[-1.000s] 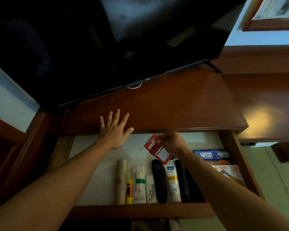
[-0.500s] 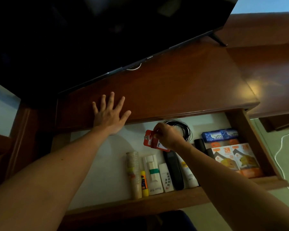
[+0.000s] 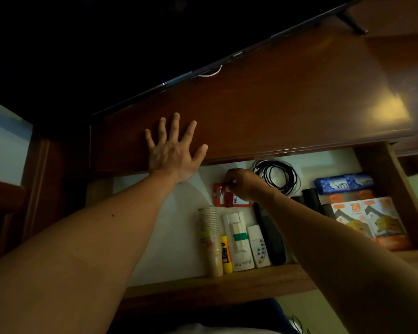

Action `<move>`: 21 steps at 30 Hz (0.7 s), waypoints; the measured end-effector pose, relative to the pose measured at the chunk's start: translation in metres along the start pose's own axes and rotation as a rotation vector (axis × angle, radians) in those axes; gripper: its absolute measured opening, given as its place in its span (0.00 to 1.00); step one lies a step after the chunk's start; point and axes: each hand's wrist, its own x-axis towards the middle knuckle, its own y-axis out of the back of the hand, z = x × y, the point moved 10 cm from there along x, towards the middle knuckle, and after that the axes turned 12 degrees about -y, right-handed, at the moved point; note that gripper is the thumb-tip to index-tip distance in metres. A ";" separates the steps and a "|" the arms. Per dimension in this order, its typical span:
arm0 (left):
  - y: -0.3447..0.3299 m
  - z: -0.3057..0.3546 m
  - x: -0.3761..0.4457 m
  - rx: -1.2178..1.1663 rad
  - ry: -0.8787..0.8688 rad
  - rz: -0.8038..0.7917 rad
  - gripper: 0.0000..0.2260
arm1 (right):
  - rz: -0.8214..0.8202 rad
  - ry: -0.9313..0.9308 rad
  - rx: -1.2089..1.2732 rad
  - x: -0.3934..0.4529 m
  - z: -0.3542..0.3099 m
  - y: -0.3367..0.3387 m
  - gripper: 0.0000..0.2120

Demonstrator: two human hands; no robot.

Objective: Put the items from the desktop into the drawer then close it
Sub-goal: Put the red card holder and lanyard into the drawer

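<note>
The wooden drawer (image 3: 227,283) stands pulled out under the brown desktop (image 3: 275,100). My left hand (image 3: 173,150) lies flat with spread fingers on the desktop's front edge. My right hand (image 3: 244,184) reaches into the drawer and pinches the top of a red card holder (image 3: 221,197), which rests flat on the white drawer floor just above a row of items. A coil of black cable (image 3: 278,175) lies right behind that hand.
Inside the drawer lie a stack of paper cups (image 3: 209,237), a yellow glue stick (image 3: 225,255), a white tube (image 3: 237,239), a small white remote (image 3: 257,244), a black remote (image 3: 270,235), orange boxes (image 3: 369,218) and a blue pack (image 3: 343,183). A dark TV (image 3: 130,44) stands behind.
My right hand has lowered the red card holder from the air down onto the drawer floor. The left hand stayed on the desktop edge; the view tilted down.
</note>
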 end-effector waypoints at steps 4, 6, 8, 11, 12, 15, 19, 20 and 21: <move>0.001 0.001 0.000 -0.001 -0.012 0.001 0.34 | -0.003 0.007 -0.022 -0.003 0.005 -0.008 0.10; 0.002 0.001 0.000 -0.004 -0.016 0.003 0.34 | 0.009 0.016 -0.036 -0.004 0.007 -0.011 0.10; 0.002 0.002 -0.001 -0.003 -0.020 0.004 0.34 | 0.017 0.041 -0.042 -0.005 0.006 -0.014 0.10; 0.002 0.002 -0.001 -0.008 -0.025 0.003 0.34 | 0.058 0.082 -0.094 -0.007 0.002 -0.014 0.11; 0.003 0.002 -0.001 -0.009 -0.025 0.004 0.34 | 0.074 0.083 -0.114 -0.008 0.002 -0.013 0.11; 0.003 0.003 -0.001 -0.011 -0.027 0.006 0.34 | 0.108 0.080 -0.152 -0.008 0.005 -0.013 0.12; 0.004 0.003 -0.002 -0.008 -0.030 0.012 0.34 | 0.168 0.101 -0.183 -0.013 0.005 -0.011 0.16; 0.004 0.003 -0.002 -0.007 -0.031 0.013 0.34 | 0.189 0.104 -0.179 -0.014 0.005 -0.010 0.16; 0.004 0.003 -0.002 -0.007 -0.031 0.014 0.34 | 0.203 0.109 -0.175 -0.015 0.006 -0.010 0.15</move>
